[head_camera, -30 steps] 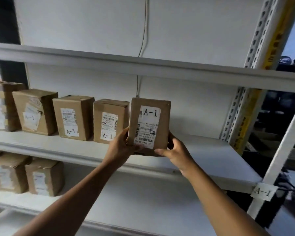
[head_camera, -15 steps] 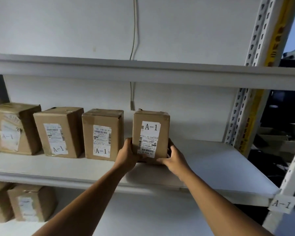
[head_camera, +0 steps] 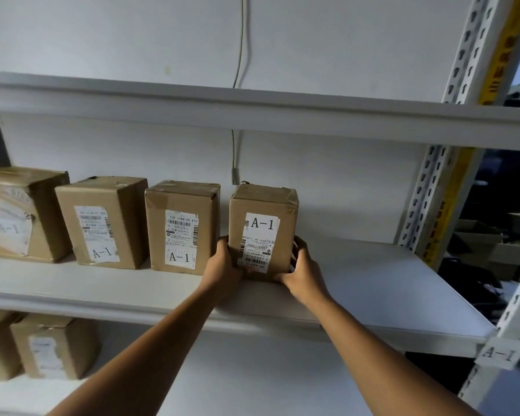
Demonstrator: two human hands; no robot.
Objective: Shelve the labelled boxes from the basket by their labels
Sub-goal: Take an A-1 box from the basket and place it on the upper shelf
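Note:
A brown cardboard box (head_camera: 263,205) with a white "A-1" label stands upright on the white middle shelf (head_camera: 373,283), at the right end of a row of boxes. My left hand (head_camera: 222,262) grips its lower left side and my right hand (head_camera: 302,267) grips its lower right side. Its neighbour, another A-1 box (head_camera: 182,226), stands a small gap to the left. A paper tag reading "A-1" (head_camera: 500,354) hangs at the shelf's right front corner. The basket is out of view.
Two more A-1 boxes (head_camera: 102,223) (head_camera: 18,214) stand further left on the same shelf. Other boxes (head_camera: 51,346) sit on the shelf below. A perforated upright post (head_camera: 442,187) bounds the right side; the upper shelf (head_camera: 252,109) runs overhead.
The box went from being held tilted in front of the shelf to standing on it, further back beside the row. Both hands stayed on it. The camera shifted right and closer.

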